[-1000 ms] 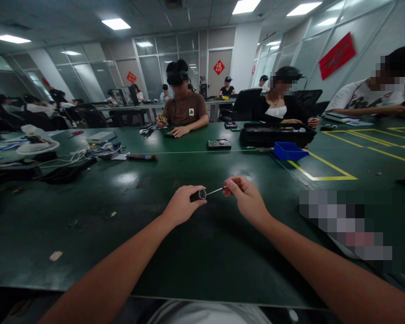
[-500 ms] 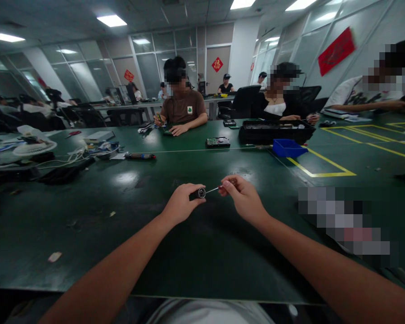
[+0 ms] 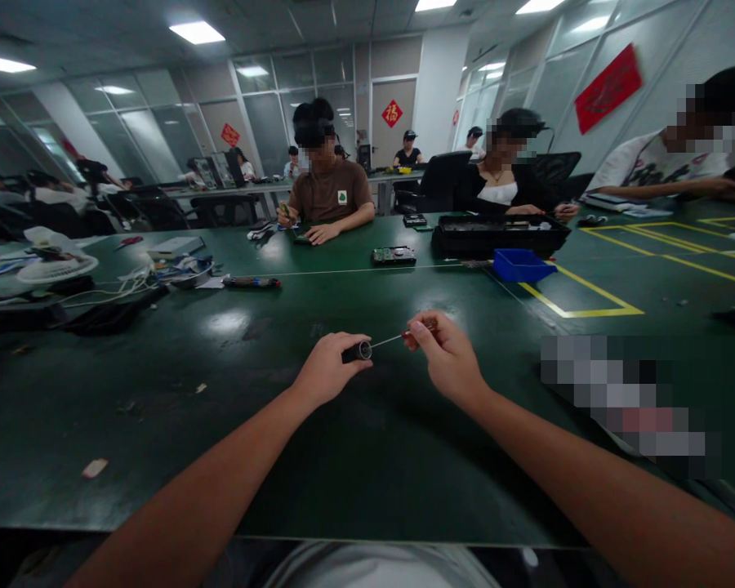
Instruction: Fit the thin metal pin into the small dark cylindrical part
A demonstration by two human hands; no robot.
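Over the near middle of the green table (image 3: 367, 457), my left hand (image 3: 324, 371) is closed around a short black cylinder (image 3: 358, 352). Its round, silver-rimmed end faces right; the inside is too small to make out. My right hand (image 3: 452, 355) grips a screwdriver (image 3: 387, 340) by its reddish-brown handle, partly hidden by the fingers. The thin metal shaft points left and slightly down, with its tip at or just inside the cylinder's rim; I cannot tell which.
Across the table sit a black bin (image 3: 499, 238), a blue tray (image 3: 520, 265) and a hard drive (image 3: 394, 255). A pen-like tool (image 3: 251, 282) lies left, near cables and parts (image 3: 187, 269). A blurred-out item (image 3: 625, 400) lies right. Co-workers sit opposite, one in a brown shirt (image 3: 331, 192).
My right hand has shifted slightly right and up with the screwdriver, showing more shaft. The cylinder has turned a little, so more of its black side shows.
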